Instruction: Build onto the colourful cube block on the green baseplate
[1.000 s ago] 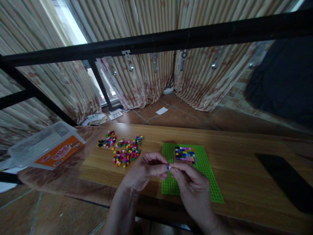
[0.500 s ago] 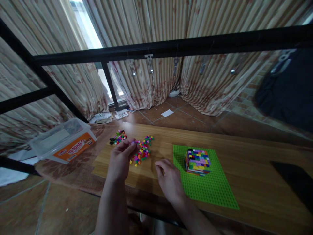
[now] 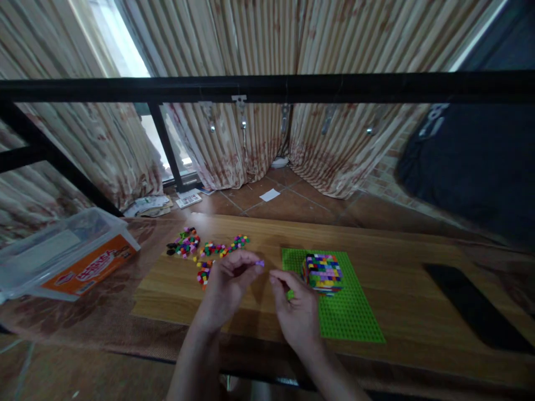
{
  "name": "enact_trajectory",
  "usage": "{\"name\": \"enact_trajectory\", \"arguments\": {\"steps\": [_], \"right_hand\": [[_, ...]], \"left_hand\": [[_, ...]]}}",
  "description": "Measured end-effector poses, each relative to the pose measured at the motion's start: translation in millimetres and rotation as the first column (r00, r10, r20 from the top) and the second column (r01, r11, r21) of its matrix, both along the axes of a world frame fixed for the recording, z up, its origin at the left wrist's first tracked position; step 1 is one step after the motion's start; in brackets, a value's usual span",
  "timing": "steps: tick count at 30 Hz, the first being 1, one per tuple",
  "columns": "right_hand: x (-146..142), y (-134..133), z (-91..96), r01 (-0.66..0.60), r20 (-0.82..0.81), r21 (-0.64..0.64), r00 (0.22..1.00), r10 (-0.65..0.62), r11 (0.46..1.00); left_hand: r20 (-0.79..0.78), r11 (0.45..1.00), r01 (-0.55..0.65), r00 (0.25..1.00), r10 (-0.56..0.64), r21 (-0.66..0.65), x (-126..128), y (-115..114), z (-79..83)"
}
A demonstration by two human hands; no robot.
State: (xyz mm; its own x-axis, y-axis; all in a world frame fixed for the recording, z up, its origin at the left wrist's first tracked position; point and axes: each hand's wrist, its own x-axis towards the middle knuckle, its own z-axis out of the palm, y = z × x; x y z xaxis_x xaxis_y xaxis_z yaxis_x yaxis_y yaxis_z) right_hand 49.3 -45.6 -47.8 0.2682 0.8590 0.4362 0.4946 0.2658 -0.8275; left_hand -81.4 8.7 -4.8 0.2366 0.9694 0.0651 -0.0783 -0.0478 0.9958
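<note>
A small purple toy brick [image 3: 259, 263] is pinched between the thumb and fingertips of my left hand [image 3: 229, 287], above the wooden board. Just to its right, apart from the brick, my right hand [image 3: 297, 309] has thumb and index finger brought together; whether anything tiny is between them I cannot make out. Beside and behind my right hand, a block built of many-coloured bricks [image 3: 324, 273] stands on a green studded baseplate [image 3: 353, 317]. Loose small bricks [image 3: 184, 243] lie scattered on the board behind and left of my left hand, which hides some of them.
A clear plastic box with an orange label [image 3: 90, 267] stands at the left. The wooden board [image 3: 167, 301] carries a dark flat object [image 3: 472, 306] at its right. A black metal bar [image 3: 267, 88] crosses in front of the curtains [image 3: 251, 44]. Papers lie on the tiled floor.
My left hand has moved right, away from the loose bricks, with the purple brick now showing at its fingertips. My right hand has come closer to it. The view has turned slightly right.
</note>
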Motion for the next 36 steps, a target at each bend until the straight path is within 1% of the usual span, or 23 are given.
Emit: {"name": "enact_trajectory", "arguments": {"steps": [2,5,8,10,12,15,19,24,26,29,36], "right_hand": [[21.9,-12.5,9.3,0.167,-0.100,0.092,0.982,-0.158,0.982],[57.8,-18.5,20.0,0.383,-0.267,0.132,0.902,-0.340,0.914],[89.1,-14.0,25.5,0.540,-0.453,0.100,0.772,-0.445,0.836],[102.7,-10.7,26.3,0.573,-0.552,0.052,0.699,-0.455,0.818],[109.6,-9.5,25.6,0.547,-0.611,0.000,0.663,-0.433,0.837],[111.5,-10.5,23.4,0.487,-0.633,-0.048,0.661,-0.404,0.872],[109.1,-10.8,18.5,0.405,-0.608,-0.093,0.700,-0.374,0.909],[104.8,-9.6,8.9,0.254,-0.541,-0.170,0.783,-0.305,0.952],[102.2,-10.1,5.3,0.203,-0.470,-0.216,0.836,-0.284,0.955],[98.2,-10.8,1.0,0.191,-0.356,-0.251,0.893,-0.274,0.949],[95.0,-10.2,-2.9,0.196,-0.307,-0.282,0.909,-0.282,0.939]], "left_hand": [[-0.026,0.999,0.044,0.999,-0.043,0.031,19.6,-5.3,-4.9],[-0.070,0.991,0.083,0.995,-0.076,0.102,50.2,-16.4,-11.9],[-0.149,0.975,0.081,0.987,-0.051,0.209,74.7,-26.3,-17.2],[-0.187,0.964,0.047,0.982,0.003,0.261,85.5,-30.1,-20.9],[-0.202,0.956,0.005,0.978,0.057,0.293,92.6,-31.9,-25.5],[-0.212,0.947,-0.003,0.974,0.075,0.320,98.8,-33.7,-32.6],[-0.224,0.946,-0.026,0.969,0.104,0.324,103.1,-35.8,-38.3],[-0.205,0.942,-0.039,0.972,0.113,0.334,103.4,-37.2,-40.6],[-0.190,0.940,-0.041,0.975,0.110,0.338,103.2,-37.7,-41.4],[-0.154,0.944,-0.050,0.982,0.106,0.327,104.5,-37.9,-41.4],[-0.068,0.967,-0.079,0.993,0.098,0.244,109.4,-38.0,-39.8]]}}
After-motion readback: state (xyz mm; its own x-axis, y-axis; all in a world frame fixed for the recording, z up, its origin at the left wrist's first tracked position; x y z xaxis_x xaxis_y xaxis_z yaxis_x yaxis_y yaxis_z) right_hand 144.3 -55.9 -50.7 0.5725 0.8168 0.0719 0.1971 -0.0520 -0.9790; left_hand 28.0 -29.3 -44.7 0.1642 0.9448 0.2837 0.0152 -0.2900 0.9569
